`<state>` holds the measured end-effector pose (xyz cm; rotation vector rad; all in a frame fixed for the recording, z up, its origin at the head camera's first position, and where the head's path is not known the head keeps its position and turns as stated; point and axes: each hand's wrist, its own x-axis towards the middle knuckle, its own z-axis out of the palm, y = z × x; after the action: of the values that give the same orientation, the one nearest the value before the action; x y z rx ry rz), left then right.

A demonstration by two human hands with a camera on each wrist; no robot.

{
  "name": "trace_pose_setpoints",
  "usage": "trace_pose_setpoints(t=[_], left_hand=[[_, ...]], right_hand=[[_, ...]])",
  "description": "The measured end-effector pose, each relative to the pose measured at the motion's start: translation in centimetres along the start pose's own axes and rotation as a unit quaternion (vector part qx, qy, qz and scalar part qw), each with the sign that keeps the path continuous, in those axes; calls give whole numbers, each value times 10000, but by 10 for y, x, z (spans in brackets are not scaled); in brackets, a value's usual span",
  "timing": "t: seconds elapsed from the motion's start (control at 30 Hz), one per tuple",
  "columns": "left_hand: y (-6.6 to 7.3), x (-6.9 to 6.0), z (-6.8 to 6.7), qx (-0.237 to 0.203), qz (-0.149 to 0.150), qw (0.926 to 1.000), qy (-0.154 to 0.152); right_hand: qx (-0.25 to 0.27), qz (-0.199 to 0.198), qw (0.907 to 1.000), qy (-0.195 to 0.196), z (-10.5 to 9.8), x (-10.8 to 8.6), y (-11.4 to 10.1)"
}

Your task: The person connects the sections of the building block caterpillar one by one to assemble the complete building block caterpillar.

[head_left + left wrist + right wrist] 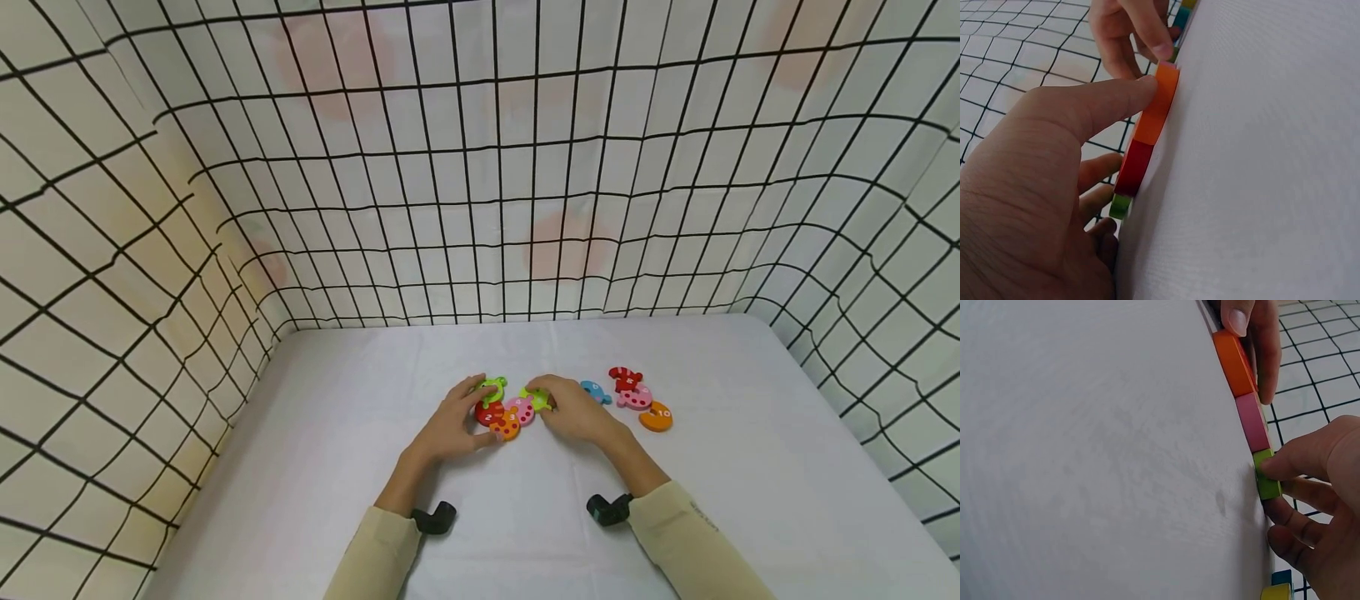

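Flat coloured number pieces lie joined in a cluster: a green piece (492,389), a red piece (489,413), an orange piece (506,426) and a pink piece (522,408). My left hand (450,425) spans the cluster's left side; in the left wrist view its thumb touches the orange edge (1159,106), and its fingers reach behind the red piece (1134,167). At the right end, my right hand (576,410) pinches another green piece (537,399) beside the pink one; the right wrist view shows the thumb on that green edge (1267,478).
Right of my right hand lie a blue piece (596,392), a red piece (624,379), a pink spotted piece (636,397) and an orange ring-like piece (656,417). White cloth covers the table (315,467). A black grid on white walls (480,192) surrounds its back and sides.
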<state>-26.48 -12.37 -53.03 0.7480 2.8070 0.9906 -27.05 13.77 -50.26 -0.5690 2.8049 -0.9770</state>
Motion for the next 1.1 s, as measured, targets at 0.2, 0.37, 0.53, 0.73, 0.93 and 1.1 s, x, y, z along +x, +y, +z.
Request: trace_pose_setpoints(t=[0.2, 0.37, 0.53, 0.73, 0.93, 1.1], left_hand=[[0, 1, -1, -39, -40, 10000, 62], [1, 1, -1, -29, -79, 9999, 121], [2, 1, -2, -46, -78, 9999, 111], [3, 1, -2, -196, -69, 9995, 249], [0, 2, 1, -326, -255, 9982, 444], [-1, 2, 2, -353, -374, 9972, 536]], right_hand=[[162, 79, 9997, 144, -7, -4, 5], [101, 238, 9988, 411, -21, -13, 12], [-12, 447, 9968, 658, -33, -24, 22], [-301, 453, 9945, 894, -39, -34, 34], [-378, 640, 9937, 844, -42, -37, 39], [-480, 769, 9930, 754, -41, -35, 42]])
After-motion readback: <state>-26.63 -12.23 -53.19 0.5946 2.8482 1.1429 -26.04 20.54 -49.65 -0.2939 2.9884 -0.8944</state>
